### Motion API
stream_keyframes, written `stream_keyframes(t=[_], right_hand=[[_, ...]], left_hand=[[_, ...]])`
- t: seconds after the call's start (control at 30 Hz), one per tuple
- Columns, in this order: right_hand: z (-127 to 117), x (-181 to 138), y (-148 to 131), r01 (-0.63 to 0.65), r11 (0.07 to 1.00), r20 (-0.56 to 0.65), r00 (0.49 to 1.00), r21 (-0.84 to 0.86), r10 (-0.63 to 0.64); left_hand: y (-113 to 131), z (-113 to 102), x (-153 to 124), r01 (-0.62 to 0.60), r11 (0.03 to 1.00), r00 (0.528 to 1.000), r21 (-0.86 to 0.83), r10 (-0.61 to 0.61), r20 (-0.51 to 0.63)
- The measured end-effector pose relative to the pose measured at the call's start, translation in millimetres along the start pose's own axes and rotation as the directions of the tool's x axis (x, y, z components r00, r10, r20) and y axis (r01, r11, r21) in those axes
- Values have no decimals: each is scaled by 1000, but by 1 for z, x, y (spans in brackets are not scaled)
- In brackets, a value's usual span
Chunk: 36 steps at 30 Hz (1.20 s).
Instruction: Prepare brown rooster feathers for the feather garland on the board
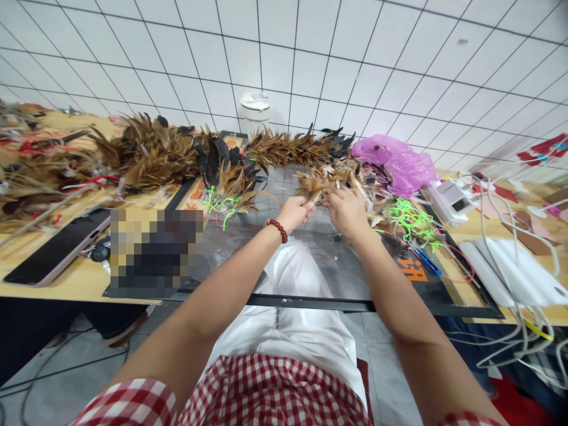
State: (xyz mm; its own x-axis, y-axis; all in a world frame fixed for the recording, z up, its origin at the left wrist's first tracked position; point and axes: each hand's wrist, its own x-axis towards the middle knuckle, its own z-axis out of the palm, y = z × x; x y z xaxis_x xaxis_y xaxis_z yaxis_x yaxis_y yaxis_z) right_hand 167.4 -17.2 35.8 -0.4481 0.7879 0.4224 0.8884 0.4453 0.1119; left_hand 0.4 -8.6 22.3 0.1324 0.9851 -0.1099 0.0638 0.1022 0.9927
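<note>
Over the middle of the glass-topped table my left hand [296,214], with a dark red bead bracelet [277,229] on its wrist, is closed in a pinch. Whatever lies between its fingertips is too small to make out. Close by on the right, my right hand [348,212] has its fingers pinched at the edge of a pile of brown feathers [328,180], seemingly on a feather. Bright green cords [410,219] lie right of that hand. Left of my hands is a bunch of dark and brown feathers [228,171] with green cords at its base.
Behind my hands stretch a feather garland [293,148] and a white lidded cup [255,111]. A purple plastic bag [397,163] lies back right. White devices [515,269] with tangled cables sit at right. Leftward are a phone [60,245] and a large feather heap [155,151].
</note>
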Motion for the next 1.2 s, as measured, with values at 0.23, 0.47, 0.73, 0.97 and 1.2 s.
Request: stream_keyframes(t=[0.23, 0.47, 0.73, 0.97, 1.2], right_hand=[[9, -3, 6, -166, 986, 70, 984, -10, 166], [21, 2, -7, -138, 990, 56, 989, 36, 136], [16, 3, -4, -68, 998, 103, 992, -7, 68], [-2, -3, -1, -113, 989, -14, 993, 98, 115], [3, 24, -3, 79, 997, 65, 995, -25, -78]], left_hand=[[6, -7, 5, -78, 951, 967, -300, -2, -256], [3, -9, 9, -115, 916, 947, -385, -16, -321], [-4, -17, 18, -214, 901, 883, -378, 13, -469], [-14, -21, 24, -213, 906, 885, -366, 20, -465], [-16, -21, 27, -189, 906, 896, -378, 2, -444]])
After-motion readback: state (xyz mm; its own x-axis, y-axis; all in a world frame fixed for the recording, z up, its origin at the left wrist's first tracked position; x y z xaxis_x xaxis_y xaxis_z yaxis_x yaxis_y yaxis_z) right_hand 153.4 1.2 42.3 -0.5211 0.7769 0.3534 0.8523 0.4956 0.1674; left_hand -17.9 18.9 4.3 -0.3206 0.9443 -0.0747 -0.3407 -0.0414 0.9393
